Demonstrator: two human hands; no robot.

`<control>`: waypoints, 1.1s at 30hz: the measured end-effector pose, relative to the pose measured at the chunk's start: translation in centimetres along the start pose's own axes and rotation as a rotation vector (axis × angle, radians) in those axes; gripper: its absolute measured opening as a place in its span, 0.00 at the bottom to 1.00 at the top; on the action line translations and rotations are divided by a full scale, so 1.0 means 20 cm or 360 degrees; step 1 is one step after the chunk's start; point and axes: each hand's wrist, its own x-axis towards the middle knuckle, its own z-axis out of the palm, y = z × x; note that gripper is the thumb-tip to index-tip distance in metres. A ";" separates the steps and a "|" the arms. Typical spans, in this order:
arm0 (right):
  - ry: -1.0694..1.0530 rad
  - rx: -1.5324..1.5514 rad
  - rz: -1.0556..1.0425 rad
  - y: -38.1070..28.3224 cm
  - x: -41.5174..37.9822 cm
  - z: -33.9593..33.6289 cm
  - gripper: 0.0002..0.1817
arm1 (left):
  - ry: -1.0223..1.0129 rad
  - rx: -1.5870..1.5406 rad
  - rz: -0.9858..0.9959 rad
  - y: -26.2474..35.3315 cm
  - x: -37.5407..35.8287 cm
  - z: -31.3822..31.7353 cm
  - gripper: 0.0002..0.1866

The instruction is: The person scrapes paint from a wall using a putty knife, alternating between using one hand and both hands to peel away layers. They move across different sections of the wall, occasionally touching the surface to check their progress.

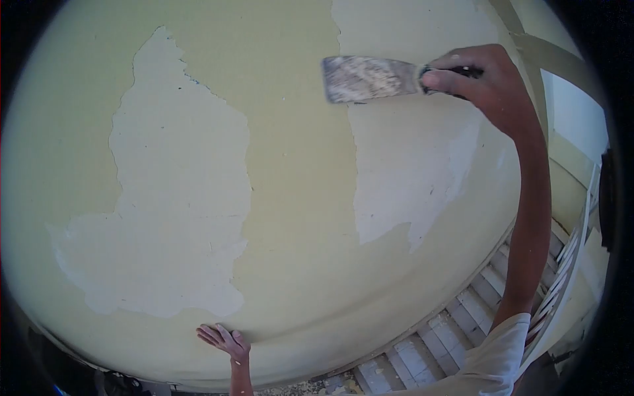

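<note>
My right hand [472, 82] is closed round the dark handle of a wide scraper [370, 79], its metal blade smeared with whitish residue. The blade points left and lies over the ragged paint edge at the upper right of the yellow wall [297, 171]. Right of that edge spreads a bare white patch [409, 152]. My left hand [226, 340] is low on the wall, fingers stretched out and holding nothing. Above it is a second large white patch [181, 171] with torn, uneven borders.
Stairs [456, 317] run along the wall's foot at the lower right, littered with pale flakes. Beside them rises a white railing [564, 277]. A bright opening [574, 119] shows at the far right. Debris [323, 384] lies at the bottom edge.
</note>
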 end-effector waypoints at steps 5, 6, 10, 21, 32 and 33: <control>-0.0056 -0.0090 0.0216 -0.03 0.05 -0.12 0.21 | 0.0116 0.0028 0.0071 -0.03 0.00 0.03 0.28; -0.0043 -0.0112 0.0207 -0.04 0.07 -0.12 0.21 | 0.0134 0.0009 0.0065 -0.02 0.01 0.05 0.28; -0.0018 -0.0238 0.0160 -0.06 0.08 -0.13 0.20 | 0.0130 0.0047 -0.0007 -0.01 0.00 0.03 0.28; 0.0067 -0.0119 0.0180 0.03 0.07 -0.05 0.22 | 0.0143 0.0016 -0.0109 0.01 -0.01 0.04 0.27; 0.0141 0.0228 0.0318 -0.13 -0.10 0.27 0.21 | 0.0116 0.0016 -0.0014 -0.02 0.00 0.03 0.27; 0.0110 0.0185 0.0361 -0.20 -0.15 0.28 0.19 | 0.0088 0.0009 0.0001 -0.03 -0.01 0.03 0.27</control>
